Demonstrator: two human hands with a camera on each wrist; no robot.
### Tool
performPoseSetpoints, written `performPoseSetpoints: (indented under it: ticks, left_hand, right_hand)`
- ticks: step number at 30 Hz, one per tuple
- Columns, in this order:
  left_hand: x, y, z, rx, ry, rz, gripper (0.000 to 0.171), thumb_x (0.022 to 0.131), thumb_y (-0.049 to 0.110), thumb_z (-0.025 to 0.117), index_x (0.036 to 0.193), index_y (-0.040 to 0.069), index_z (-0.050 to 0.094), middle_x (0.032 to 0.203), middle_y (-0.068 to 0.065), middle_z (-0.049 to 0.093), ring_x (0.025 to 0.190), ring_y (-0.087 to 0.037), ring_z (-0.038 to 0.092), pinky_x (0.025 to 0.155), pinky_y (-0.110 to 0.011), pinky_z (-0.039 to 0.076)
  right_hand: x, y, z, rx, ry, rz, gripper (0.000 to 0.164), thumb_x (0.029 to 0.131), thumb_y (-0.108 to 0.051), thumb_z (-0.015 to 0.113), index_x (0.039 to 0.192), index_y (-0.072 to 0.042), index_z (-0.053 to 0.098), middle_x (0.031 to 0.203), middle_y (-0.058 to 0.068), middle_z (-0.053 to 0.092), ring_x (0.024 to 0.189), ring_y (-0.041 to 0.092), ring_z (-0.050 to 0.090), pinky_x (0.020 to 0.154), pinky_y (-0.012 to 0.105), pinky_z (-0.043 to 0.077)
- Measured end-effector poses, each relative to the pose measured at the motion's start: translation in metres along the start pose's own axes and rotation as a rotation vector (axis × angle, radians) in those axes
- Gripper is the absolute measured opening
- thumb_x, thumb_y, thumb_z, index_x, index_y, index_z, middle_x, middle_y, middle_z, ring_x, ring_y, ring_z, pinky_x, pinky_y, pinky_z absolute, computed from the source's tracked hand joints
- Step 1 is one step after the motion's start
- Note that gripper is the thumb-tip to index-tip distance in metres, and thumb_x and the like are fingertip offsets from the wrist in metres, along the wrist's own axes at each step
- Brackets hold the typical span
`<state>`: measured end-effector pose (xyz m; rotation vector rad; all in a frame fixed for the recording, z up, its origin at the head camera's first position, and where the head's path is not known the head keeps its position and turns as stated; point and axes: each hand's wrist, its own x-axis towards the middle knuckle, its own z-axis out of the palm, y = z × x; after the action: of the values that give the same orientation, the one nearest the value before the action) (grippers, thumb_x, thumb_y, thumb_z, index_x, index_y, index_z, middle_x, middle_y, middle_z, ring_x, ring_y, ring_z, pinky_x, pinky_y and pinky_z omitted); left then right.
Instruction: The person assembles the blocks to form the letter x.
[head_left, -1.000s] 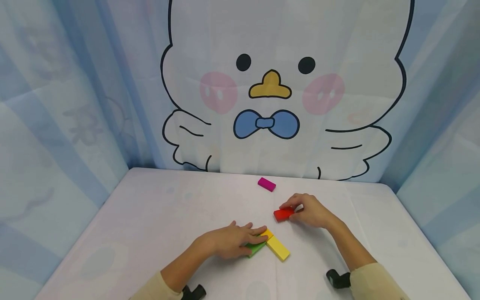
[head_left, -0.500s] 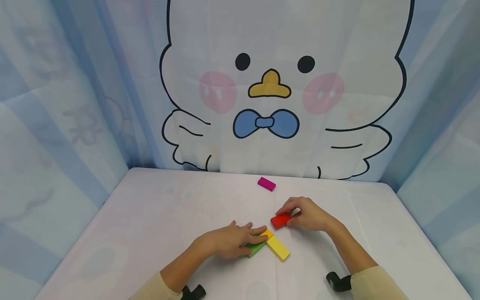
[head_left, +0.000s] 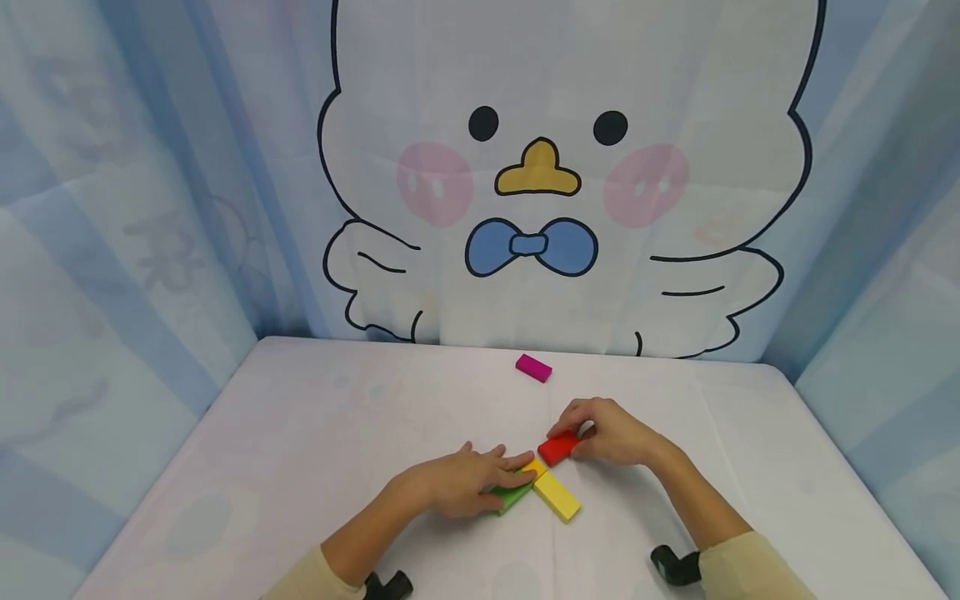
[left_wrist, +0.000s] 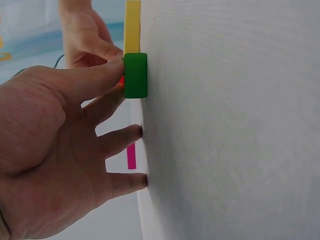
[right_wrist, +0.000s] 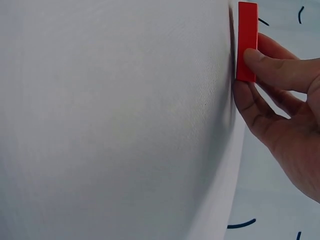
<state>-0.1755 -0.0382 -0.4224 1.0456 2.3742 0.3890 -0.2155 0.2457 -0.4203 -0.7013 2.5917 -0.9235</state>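
Observation:
My left hand lies over a green block and a small orange-yellow block, its fingers spread and pressing down. In the left wrist view, the thumb touches the green block's edge while two fingertips rest on the table. A yellow block extends toward the lower right from the orange-yellow one. My right hand pinches a red block between thumb and fingers, just beyond the orange-yellow block. The right wrist view shows the thumb on the red block's side, close over the table.
A magenta block lies alone near the back edge of the white table. Behind it hangs a curtain with a cartoon bird. Black wrist-worn devices sit by the sleeves.
My right hand has carried the red block toward me and slightly left, closer to the orange-yellow and yellow blocks. The left hand and the other blocks stay put.

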Motion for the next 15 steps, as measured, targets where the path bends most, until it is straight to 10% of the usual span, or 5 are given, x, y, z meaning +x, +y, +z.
performPoseSetpoints:
  ticks: [15]
  left_hand:
    - [-0.0010, 0.0001, 0.0003, -0.004, 0.011, 0.005, 0.058, 0.104, 0.030, 0.064, 0.156, 0.044, 0.044, 0.168, 0.021, 0.029, 0.158, -0.026, 0.032, 0.122, -0.070, 0.025]
  right_hand:
    - [0.0039, -0.0074, 0.0049, -0.038, -0.003, -0.015, 0.029, 0.088, -0.001, 0.079, 0.110, -0.020, 0.082, 0.108, -0.004, 0.069, 0.104, 0.017, 0.061, 0.088, 0.032, 0.061]
